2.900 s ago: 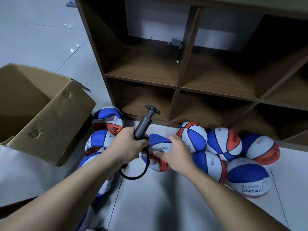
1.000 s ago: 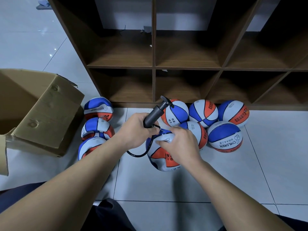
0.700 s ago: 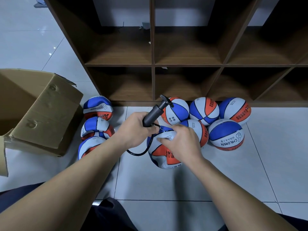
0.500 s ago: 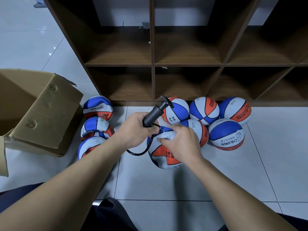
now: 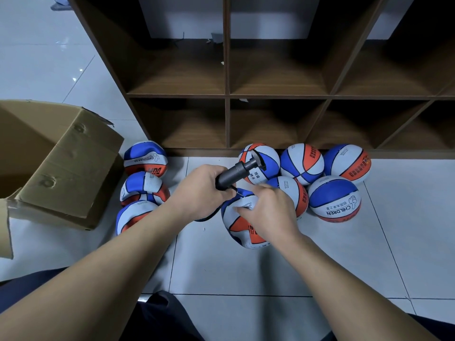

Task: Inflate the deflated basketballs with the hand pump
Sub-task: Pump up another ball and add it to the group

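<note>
- The left hand [image 5: 202, 190] still grips the black hand pump [image 5: 237, 172], with its fingers closed around the barrel; the T-handle points to the far right.
- The right hand [image 5: 268, 212] holds the soft basketball [image 5: 242, 226] on the floor and its fingers pinch near the white panel at the top. Over the last second, both hands have hardly moved.
- A thin needle seems to meet the ball near the right fingertips; whether it is already inside the valve cannot be told.
- This suggests the task is at the step of fitting the needle, and pumping has not started.
- Three flatter balls [image 5: 144, 185] lie at the left, just beside the open cardboard box [image 5: 61, 166].
- Five rounder balls [image 5: 334, 199] lie at the right, before the wooden shelf [image 5: 226, 97].
- The nearest round ball touches the right hand, so space there is tight.
- The black hose [image 5: 208, 217] loops under the left hand.
</note>
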